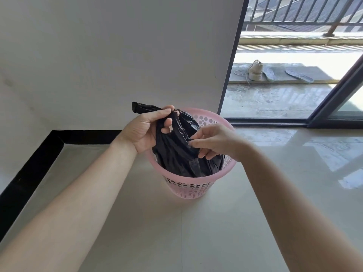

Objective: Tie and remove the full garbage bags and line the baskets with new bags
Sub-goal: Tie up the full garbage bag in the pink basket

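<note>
Your left hand [145,130] curls round the gathered, twisted neck of the black garbage bag [176,156], thin crinkled film bulging inside the round pink plastic basket [193,186] with hole-punched walls. Your right hand [214,142] pinches a fold of that film. The basket stands on the glossy tiled floor [216,228], near its far edge.

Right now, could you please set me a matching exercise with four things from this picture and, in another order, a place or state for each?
Things:
1. bag
2. basket
3. shoe
4. left hand

Places or states:
A. lying outside, beyond the door
B. pink, standing on the floor
C. gripping the top of the bag
D. black, sitting inside the basket

Pairs: 1-D, 2-B, 3-A, 4-C
</note>
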